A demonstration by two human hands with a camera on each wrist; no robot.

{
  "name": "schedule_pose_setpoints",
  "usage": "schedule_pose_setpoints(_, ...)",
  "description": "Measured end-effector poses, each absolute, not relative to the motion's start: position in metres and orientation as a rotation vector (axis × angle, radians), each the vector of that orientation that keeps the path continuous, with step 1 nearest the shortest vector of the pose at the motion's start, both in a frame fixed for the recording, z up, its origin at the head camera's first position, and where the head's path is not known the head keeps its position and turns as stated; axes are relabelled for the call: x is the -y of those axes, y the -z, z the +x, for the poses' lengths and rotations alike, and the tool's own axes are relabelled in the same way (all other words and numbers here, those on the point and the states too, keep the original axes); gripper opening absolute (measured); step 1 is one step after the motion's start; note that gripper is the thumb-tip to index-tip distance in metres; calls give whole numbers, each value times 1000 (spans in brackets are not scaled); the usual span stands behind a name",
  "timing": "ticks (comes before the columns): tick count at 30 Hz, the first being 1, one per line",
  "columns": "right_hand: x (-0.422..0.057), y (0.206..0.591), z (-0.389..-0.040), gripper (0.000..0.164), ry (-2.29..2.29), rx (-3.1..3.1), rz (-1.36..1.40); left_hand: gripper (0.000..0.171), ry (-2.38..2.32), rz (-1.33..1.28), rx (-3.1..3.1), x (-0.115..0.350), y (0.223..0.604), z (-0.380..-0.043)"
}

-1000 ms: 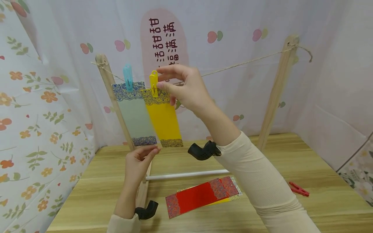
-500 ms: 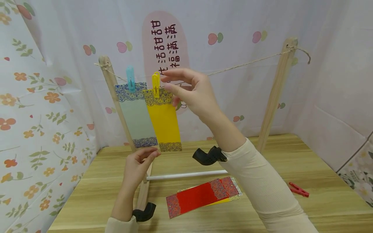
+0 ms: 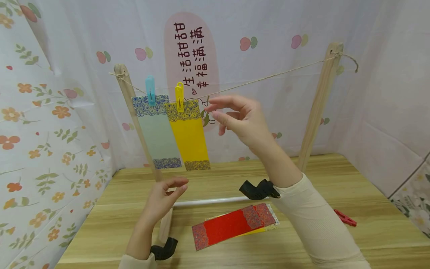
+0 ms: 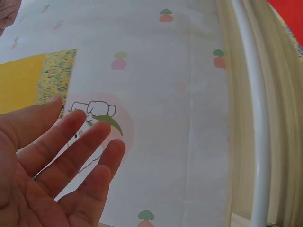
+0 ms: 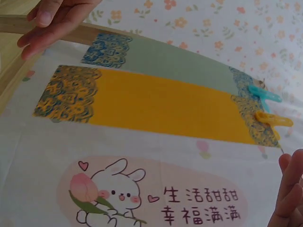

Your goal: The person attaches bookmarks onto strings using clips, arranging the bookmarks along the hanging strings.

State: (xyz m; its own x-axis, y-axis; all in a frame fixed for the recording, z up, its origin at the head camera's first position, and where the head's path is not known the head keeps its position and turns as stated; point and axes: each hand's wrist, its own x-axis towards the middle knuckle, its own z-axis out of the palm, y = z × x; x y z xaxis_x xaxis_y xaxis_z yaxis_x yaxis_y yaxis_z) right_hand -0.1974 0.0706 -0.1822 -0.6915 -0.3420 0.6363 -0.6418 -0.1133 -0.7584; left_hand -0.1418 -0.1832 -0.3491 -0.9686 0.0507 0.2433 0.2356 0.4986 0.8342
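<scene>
A yellow card (image 3: 189,138) with patterned ends hangs from a string (image 3: 262,79) by a yellow clothespin (image 3: 179,98). Left of it a pale green card (image 3: 158,136) hangs by a light blue clothespin (image 3: 150,90). My right hand (image 3: 243,119) is in the air just right of the yellow card, fingers loosely bent and holding nothing. Below the cards' lower ends is my left hand (image 3: 166,198), also holding nothing; its relaxed fingers (image 4: 80,142) show in the left wrist view near the yellow card's patterned end.
Wooden posts (image 3: 319,108) carry the string at both sides, with a white rod (image 3: 211,201) low between them. A red card (image 3: 228,228) lies over other cards on the wooden table (image 3: 111,209). A red clothespin (image 3: 345,218) lies at the right.
My right hand has moved right and down, away from the yellow clothespin. My left hand has dropped slightly from the cards' lower ends. Both cards stay hanging.
</scene>
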Motion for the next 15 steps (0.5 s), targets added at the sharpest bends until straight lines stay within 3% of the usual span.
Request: schedule_pose_setpoints(15, -125, 247, -205, 26, -1855, 2141, 917, 25, 1357, -490, 2745, 160, 376, -143)
